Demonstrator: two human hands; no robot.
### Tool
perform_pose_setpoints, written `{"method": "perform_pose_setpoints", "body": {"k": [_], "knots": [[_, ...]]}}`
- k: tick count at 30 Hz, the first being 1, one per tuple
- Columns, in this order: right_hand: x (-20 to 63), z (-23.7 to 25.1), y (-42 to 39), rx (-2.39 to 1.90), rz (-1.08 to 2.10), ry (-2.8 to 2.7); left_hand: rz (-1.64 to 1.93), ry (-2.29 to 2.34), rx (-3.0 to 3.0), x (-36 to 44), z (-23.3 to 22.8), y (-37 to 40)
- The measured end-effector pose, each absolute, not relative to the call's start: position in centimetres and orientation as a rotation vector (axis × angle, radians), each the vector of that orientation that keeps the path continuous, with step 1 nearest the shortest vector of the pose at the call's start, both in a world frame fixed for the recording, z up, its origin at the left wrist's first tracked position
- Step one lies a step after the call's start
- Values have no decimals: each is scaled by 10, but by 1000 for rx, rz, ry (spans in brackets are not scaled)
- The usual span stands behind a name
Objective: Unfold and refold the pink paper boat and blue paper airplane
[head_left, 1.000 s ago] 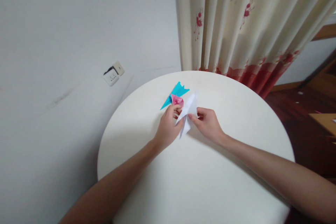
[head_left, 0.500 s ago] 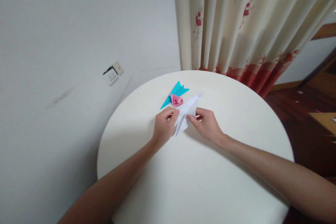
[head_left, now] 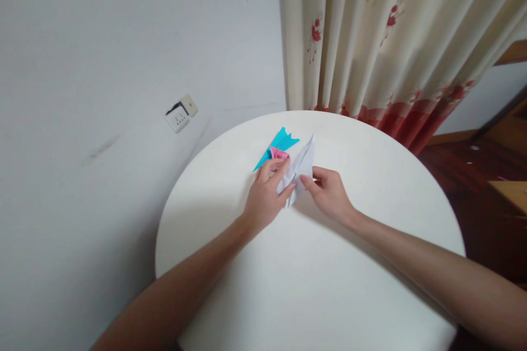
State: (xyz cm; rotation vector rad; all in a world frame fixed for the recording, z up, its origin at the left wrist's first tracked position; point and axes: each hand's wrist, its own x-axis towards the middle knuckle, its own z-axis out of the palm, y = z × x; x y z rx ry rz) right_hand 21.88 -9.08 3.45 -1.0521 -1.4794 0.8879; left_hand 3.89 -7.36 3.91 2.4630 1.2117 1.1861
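A folded sheet of white paper (head_left: 303, 164) is held between both hands above the table, its pointed end up and to the right. My left hand (head_left: 265, 192) grips its left side, the thumb along the lower part and the fingers over the upper edge. Pinched at the paper's right edge is my right hand (head_left: 329, 189), thumb on the near face and fingers behind. Just beyond my left hand lies a pink folded paper piece (head_left: 280, 153), partly covered by the fingers. It rests on a blue folded paper plane (head_left: 282, 139).
The round white table (head_left: 313, 274) carries all the paper pieces. A pale wall (head_left: 102, 55) with a socket (head_left: 178, 119) runs along the left. Behind the table hangs a cream and red curtain (head_left: 370, 55). A wooden surface (head_left: 510, 196) shows at the far right.
My left hand has shifted its grip, with fingers now spread over the paper's upper left side and thumb lower. The white paper's tip has turned more upright. My right hand keeps its pinch.
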Motion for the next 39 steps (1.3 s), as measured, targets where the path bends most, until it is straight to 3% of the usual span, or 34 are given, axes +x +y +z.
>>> {"method": "perform_pose_setpoints", "body": {"k": [17,24,28,39], "knots": [[229,29,-81,-1296,612,-1611,1508,1272,2224,33,60,-79],[223,42,-96,-1162,-61,-1575,1488,1346,2242,41,61,-88],[216,55,-110,-1204,-311,-1832,1516,1351,2278,42,61,-87],[232,62,-97,-1634,-282,-2029,1459,1315,2288,45,58,-89]]}}
